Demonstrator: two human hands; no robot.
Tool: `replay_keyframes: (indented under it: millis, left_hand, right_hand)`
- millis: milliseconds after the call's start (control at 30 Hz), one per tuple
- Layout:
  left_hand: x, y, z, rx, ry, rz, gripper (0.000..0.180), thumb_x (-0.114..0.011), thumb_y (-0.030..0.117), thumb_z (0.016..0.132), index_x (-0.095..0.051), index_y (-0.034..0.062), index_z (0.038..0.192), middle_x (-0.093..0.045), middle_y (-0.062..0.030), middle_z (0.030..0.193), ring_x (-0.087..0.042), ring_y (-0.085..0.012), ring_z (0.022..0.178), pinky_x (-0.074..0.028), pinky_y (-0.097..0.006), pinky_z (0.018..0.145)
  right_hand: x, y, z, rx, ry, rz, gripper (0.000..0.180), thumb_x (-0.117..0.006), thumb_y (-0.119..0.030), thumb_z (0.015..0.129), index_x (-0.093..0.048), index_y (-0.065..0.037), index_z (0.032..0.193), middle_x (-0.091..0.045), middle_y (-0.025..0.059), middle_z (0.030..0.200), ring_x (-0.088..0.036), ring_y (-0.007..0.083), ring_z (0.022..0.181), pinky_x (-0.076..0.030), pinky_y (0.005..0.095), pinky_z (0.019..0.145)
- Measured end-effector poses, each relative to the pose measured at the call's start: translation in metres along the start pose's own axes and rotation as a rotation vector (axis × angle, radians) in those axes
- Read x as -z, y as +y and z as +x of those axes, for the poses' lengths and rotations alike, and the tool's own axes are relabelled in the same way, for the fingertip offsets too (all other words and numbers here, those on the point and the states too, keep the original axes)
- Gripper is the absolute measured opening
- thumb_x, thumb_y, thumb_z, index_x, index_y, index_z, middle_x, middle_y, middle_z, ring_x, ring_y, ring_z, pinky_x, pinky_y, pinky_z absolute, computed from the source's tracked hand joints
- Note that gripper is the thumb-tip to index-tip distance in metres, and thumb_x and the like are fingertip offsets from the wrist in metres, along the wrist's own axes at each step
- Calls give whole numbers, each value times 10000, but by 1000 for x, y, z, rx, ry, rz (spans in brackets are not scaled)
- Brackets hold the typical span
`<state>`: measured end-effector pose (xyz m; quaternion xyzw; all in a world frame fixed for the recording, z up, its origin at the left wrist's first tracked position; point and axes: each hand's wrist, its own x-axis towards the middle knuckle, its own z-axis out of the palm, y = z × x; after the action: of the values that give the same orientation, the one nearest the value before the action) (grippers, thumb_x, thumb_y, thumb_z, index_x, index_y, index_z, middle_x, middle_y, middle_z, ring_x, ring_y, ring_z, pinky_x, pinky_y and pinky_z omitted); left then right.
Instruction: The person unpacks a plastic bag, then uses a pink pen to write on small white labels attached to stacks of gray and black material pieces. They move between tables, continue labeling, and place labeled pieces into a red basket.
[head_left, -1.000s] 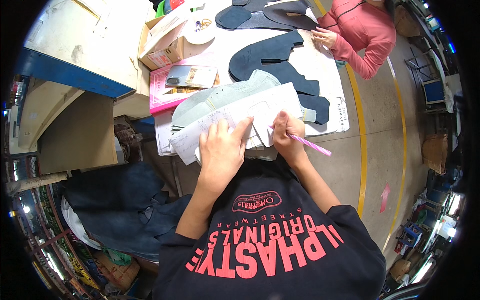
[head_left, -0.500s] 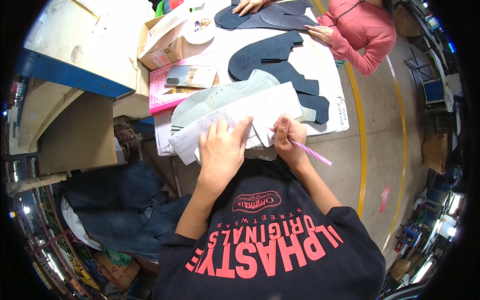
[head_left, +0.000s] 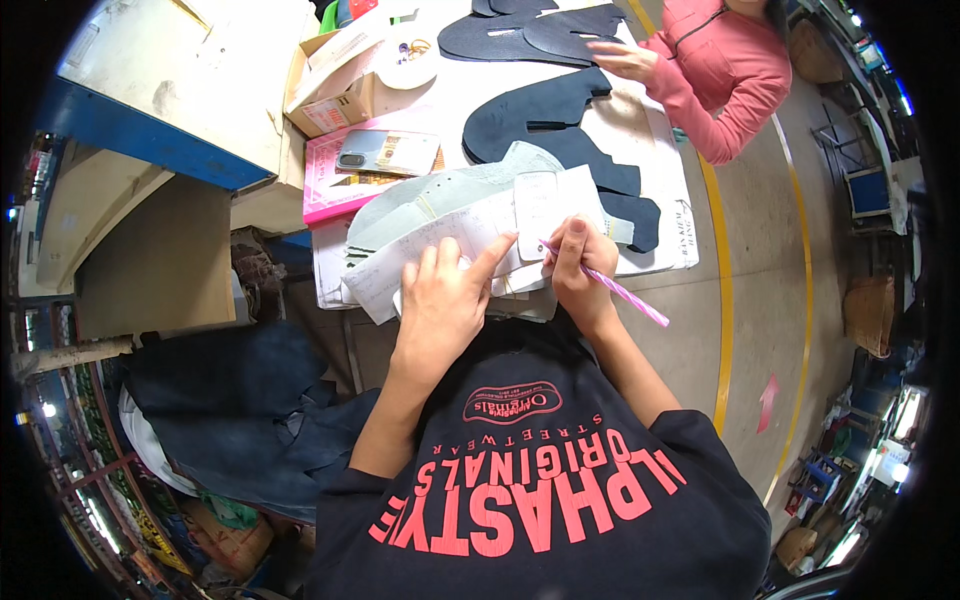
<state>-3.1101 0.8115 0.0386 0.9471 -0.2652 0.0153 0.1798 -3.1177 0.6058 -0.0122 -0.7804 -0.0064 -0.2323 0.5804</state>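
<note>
A pink-and-white striped pen (head_left: 632, 299) is gripped in my right hand (head_left: 582, 272), its tip over a small white card (head_left: 537, 205). The card lies on a white sheet with handwriting (head_left: 395, 272). My left hand (head_left: 440, 305) rests on that sheet with fingers stretched out, one fingertip close to the card's lower left edge. Beneath the sheet are light grey-green cut pieces (head_left: 440, 187), shaped like shoe uppers, partly covered. Dark navy cut pieces (head_left: 515, 115) lie just beyond them.
On the table's left are a phone (head_left: 388, 152), a pink box (head_left: 325, 172) and a cardboard box (head_left: 335, 105). A co-worker in a pink jacket (head_left: 725, 70) stands at the far right beside more dark pieces (head_left: 500, 38). Dark material (head_left: 240, 410) is heaped at my left.
My right hand has raised the pen tip over the card, which now lies flatter on the sheet. The co-worker's near hand has lifted off the dark pieces; their other hand is no longer visible.
</note>
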Motion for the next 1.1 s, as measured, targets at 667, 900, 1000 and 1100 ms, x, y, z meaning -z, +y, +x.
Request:
replay_keyframes:
  millis: [667,900,1000,1100]
  left_hand:
    - [0,9,5,59,-34,59,616,-735,150,960,-650,362,1531,-565,-110,1001,-613,-323,970,-479,-475,824]
    - [-1,10,5,70,-51,63,620,-744,164,963,-641,368,1539,-566,-111,1002,-613,-323,974,-481,-479,823]
    - [-2,9,5,63,-41,55,619,-743,169,964,-638,369,1541,-567,-111,1002,-613,-322,974,-480,-480,824]
    - [-2,9,5,60,-35,53,622,-743,167,964,-637,370,1542,-567,-110,1002,-613,-321,975,-480,-480,827]
  right_hand:
    - [-19,5,16,58,42,-162,402,-516,-234,1187,-597,-8,865,-600,158,695,-620,316,602,-490,413,597]
    - [-19,6,14,77,43,-212,461,-492,-259,1202,-600,3,838,-598,124,692,-610,240,594,-486,365,599]
    - [-20,5,14,74,84,-198,465,-491,-262,1203,-604,3,838,-603,126,691,-622,245,594,-488,369,597]
    - [-20,5,13,62,82,-203,468,-489,-262,1203,-606,2,835,-613,130,695,-631,249,594,-492,374,597]
